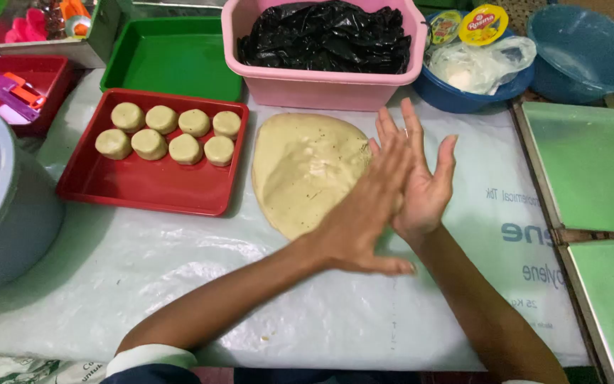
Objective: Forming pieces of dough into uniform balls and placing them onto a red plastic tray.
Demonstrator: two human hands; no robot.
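**One dough sheet, eight pucks, two hands**

On the plastic-covered tabletop [179,284] lies one flattened dough sheet [300,171]. Beside it, one red tray [143,188] holds eight round dough pieces [149,144]. The left hand [364,213] and right hand [424,181] press palms together just right of the sheet, fingers spread, holding nothing.

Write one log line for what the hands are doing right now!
left hand pressed against right hand | over dough sheet | shaped dough pieces in red tray

Home baking worktop

A plastic-sheeted table [179,284] is seen, with flattened dough [303,171] at centre, shaped dough pieces [168,135] in a red tray [143,188] at ten o'clock, basins at twelve.
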